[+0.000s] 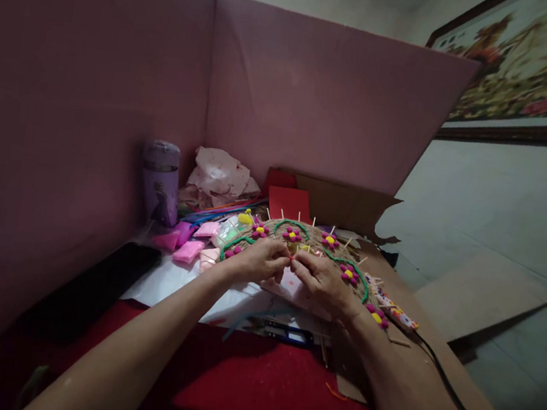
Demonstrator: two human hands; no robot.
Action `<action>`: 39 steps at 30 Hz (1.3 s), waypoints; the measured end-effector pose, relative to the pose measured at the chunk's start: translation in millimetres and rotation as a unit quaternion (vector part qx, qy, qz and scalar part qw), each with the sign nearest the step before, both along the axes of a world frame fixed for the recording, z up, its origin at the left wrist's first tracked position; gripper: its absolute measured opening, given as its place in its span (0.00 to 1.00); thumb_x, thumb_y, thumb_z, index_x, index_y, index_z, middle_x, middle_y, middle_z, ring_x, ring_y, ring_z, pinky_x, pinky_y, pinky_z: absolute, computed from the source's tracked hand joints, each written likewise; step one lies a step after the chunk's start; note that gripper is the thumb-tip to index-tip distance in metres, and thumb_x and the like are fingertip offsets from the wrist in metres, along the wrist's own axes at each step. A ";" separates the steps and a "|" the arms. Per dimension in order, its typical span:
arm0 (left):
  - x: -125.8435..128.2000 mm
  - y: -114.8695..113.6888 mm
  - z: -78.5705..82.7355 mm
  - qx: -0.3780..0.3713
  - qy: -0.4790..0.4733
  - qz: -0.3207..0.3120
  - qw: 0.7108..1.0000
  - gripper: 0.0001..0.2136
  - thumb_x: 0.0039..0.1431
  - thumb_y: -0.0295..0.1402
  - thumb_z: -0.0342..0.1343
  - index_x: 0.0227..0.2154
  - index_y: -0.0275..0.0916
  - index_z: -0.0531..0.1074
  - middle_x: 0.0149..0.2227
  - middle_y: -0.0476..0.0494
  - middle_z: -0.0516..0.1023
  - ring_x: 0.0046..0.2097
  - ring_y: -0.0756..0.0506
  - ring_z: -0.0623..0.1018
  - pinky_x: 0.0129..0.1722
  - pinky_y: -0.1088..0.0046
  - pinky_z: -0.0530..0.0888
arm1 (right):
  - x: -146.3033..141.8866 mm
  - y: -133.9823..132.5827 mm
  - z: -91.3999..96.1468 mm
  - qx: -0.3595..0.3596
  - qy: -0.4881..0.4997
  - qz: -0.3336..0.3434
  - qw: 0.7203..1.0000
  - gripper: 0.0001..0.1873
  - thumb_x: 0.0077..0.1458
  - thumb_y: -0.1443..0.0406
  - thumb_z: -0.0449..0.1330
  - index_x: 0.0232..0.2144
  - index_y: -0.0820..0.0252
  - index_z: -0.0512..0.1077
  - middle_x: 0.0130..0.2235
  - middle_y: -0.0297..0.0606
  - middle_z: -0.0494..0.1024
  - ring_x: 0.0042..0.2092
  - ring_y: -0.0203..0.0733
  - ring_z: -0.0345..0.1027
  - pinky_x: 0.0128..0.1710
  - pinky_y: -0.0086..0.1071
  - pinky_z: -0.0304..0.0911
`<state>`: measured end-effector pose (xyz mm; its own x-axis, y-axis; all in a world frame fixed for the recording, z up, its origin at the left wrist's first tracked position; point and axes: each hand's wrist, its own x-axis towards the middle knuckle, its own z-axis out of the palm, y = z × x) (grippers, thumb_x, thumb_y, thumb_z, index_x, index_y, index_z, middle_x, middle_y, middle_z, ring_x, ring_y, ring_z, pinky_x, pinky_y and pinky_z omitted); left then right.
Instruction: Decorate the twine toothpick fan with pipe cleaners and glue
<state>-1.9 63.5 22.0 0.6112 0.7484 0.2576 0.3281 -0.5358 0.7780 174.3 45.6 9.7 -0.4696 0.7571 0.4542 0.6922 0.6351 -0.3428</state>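
Observation:
My left hand (262,261) and my right hand (317,277) meet fingertip to fingertip over the table, both closed in a pinch. Between them shows a tiny red piece (291,258), too small to name. Behind and around the hands curves a twine-covered arch (317,234) with thin sticks standing out from its edge. Magenta flowers with yellow centres, such as this flower (292,235), and a wavy green strand (366,288) decorate it. The arch's middle is partly hidden by my hands. Just below them lies a pale sheet with small pink marks (293,288).
Thread snips (287,332) lie near the red cloth (230,381). On the left are pink packets (188,251), a purple tumbler (159,183) and a black object (92,282). A flower-patterned tool (393,309) with a black cord rests on cardboard at right. Pink panels rise behind.

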 end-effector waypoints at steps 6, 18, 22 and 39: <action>0.7 1.9 -9.3 -0.106 -0.070 -0.009 0.992 0.05 0.50 0.31 0.48 0.23 0.36 0.64 0.15 0.53 0.67 0.16 0.55 0.61 0.16 0.80 0.56 | -5.3 -1.8 -3.8 -0.031 0.093 0.021 0.995 0.12 0.53 0.66 0.48 0.18 0.58 0.56 0.19 0.28 0.57 0.23 0.31 0.51 0.24 0.27 0.46; 7.1 0.0 -17.4 0.083 -0.058 0.117 0.988 0.05 0.49 0.26 0.47 0.22 0.36 0.66 0.19 0.53 0.66 0.23 0.54 0.64 0.23 0.78 0.57 | -13.8 6.2 -22.8 0.030 0.059 -0.042 0.997 0.11 0.58 0.66 0.45 0.25 0.58 0.61 0.23 0.32 0.66 0.26 0.35 0.60 0.27 0.28 0.51; 11.2 2.3 -19.5 -0.049 -0.158 0.112 0.980 0.08 0.55 0.33 0.46 0.23 0.38 0.64 0.17 0.53 0.67 0.19 0.53 0.65 0.21 0.79 0.60 | -13.3 4.0 -18.2 0.078 0.033 -0.048 0.995 0.11 0.61 0.66 0.43 0.31 0.60 0.64 0.28 0.36 0.69 0.30 0.37 0.64 0.30 0.29 0.53; 8.3 3.8 -8.5 -0.111 -0.139 0.133 0.975 0.10 0.52 0.37 0.50 0.22 0.37 0.65 0.17 0.52 0.67 0.18 0.54 0.64 0.20 0.79 0.59 | -5.6 0.7 -3.5 0.142 -0.054 -0.067 0.986 0.11 0.59 0.67 0.47 0.30 0.61 0.68 0.29 0.39 0.71 0.31 0.38 0.63 0.31 0.29 0.51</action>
<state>6.4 67.3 13.5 0.3175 0.9270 0.1995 0.1922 -0.2689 0.9438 168.8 46.4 6.2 -0.4309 0.6651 0.6099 0.7997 0.5945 -0.0833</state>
